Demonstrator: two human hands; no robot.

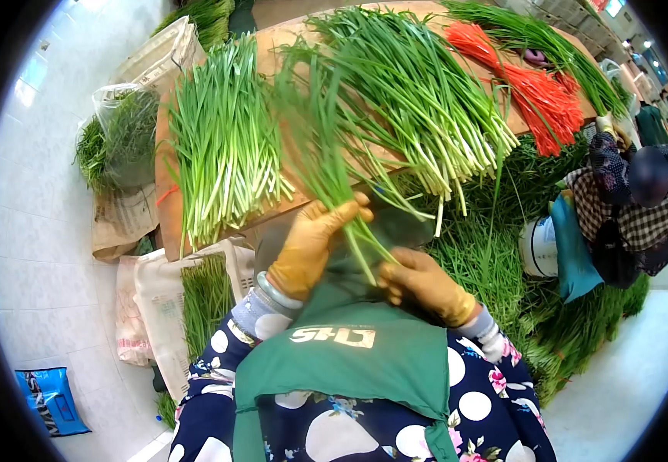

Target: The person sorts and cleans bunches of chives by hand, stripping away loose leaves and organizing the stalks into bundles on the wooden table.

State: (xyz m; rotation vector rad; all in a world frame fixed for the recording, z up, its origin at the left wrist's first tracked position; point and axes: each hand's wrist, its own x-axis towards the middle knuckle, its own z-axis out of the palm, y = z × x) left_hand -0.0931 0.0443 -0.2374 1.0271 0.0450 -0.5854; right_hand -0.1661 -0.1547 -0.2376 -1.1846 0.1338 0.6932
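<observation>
My left hand (307, 246), in a yellow rubber glove, is closed around the lower stems of a small bunch of garlic chives (325, 169). Its leafy tops are blurred and point away from me over the table edge. My right hand (426, 285), gloved alike, pinches the pale end of a stalk that slants out of this bunch. Beyond my hands, one pile of garlic chives (230, 146) lies on the left of the wooden table (297, 158). A bigger, looser pile (419, 100) spreads to its right, a few stalks trailing over the edge.
Red plastic ties (530, 88) lie on the table's right part. Loose greens (472, 262) are heaped below it to the right, near a white bucket (539, 246). A co-worker in a checked garment (634, 208) is at the right. Crates (161, 54) and a bag of greens (122, 131) stand left.
</observation>
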